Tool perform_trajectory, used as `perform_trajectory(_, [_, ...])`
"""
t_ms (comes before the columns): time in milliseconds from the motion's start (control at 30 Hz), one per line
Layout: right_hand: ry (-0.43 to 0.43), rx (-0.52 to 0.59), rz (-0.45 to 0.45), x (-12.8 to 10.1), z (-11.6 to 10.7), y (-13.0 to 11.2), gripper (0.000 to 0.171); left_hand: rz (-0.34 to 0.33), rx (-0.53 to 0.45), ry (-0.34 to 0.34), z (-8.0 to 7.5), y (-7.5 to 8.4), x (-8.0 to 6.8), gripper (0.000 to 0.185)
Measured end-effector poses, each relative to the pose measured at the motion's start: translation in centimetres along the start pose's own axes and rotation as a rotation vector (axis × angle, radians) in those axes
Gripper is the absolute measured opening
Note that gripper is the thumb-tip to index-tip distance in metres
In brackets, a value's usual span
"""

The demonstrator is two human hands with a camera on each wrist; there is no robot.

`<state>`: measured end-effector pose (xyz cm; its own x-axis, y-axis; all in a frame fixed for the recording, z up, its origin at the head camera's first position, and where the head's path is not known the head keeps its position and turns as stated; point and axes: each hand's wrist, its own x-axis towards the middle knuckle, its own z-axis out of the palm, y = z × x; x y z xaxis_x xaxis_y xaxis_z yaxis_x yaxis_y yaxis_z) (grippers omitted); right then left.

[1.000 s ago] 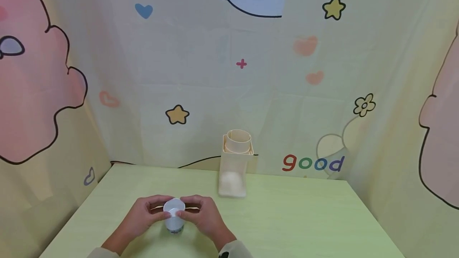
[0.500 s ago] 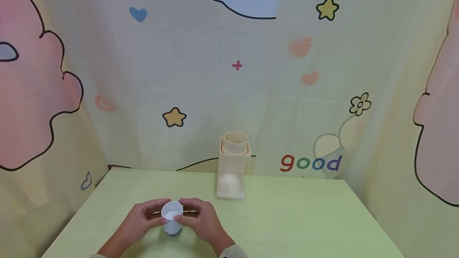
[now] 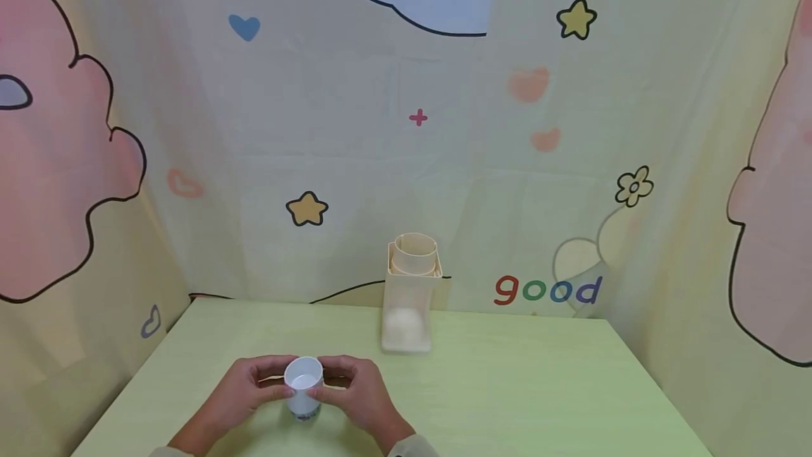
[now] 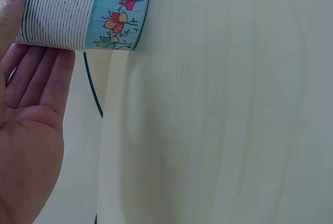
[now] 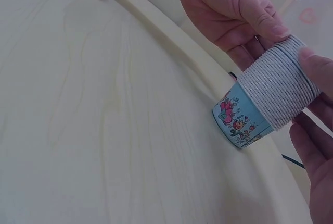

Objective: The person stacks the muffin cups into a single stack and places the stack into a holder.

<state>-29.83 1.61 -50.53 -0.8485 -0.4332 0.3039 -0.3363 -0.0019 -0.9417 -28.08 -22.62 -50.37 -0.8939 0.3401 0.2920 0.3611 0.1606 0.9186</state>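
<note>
A nested stack of paper cups [image 3: 303, 400] stands upright between my two hands over the near left part of the table. Rolled white rims are packed close together, and the lowest cup shows a light-blue wall with flower prints [image 5: 240, 122]. From the left, my left hand [image 3: 244, 388] holds the stack with thumb in front and fingers behind. My right hand [image 3: 359, 388] grips it the same way from the right. In the left wrist view, the printed cup bottom [image 4: 118, 18] points away from the left palm.
A cream holder [image 3: 407, 302] with a round tube [image 3: 416, 256] at its top stands at the back middle of the table [image 3: 539, 379]. Behind it hangs a cloth backdrop [image 3: 355, 125] with printed hearts and stars. Cloth also closes both sides.
The head view has shifted slightly, so the whole scene sits a little left and lower. Both hands keep their hold on the cup stack, nearly still.
</note>
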Motion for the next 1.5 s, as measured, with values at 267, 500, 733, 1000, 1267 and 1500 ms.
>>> perform_trajectory(267, [0.025,-0.024,-0.046,0.1,-1.1,-1.1,0.039,-0.031,0.028,0.012,0.6,1.3,1.3,0.053])
perform_trajectory(500, [0.047,-0.066,-0.034,0.5,-3.1,-2.8,0.039,-0.038,0.045,-0.003,1.2,3.0,3.3,0.053])
perform_trajectory(733, [0.053,-0.124,-0.072,1.0,-5.4,-4.6,0.04,-0.023,0.093,-0.005,2.0,4.9,5.6,0.048])
perform_trajectory(1000, [0.058,-0.22,-0.1,2.0,-8.3,-7.2,0.041,-0.047,0.13,0.004,2.6,7.5,8.4,0.048])
perform_trajectory(1267, [0.065,-0.238,-0.103,3.0,-10.9,-9.6,0.037,-0.029,0.157,0.029,3.5,10.2,11.0,0.045])
perform_trajectory(1500, [0.111,-0.282,-0.115,4.0,-13.5,-11.8,0.039,0.004,0.175,0.063,4.4,12.2,14.1,0.042])
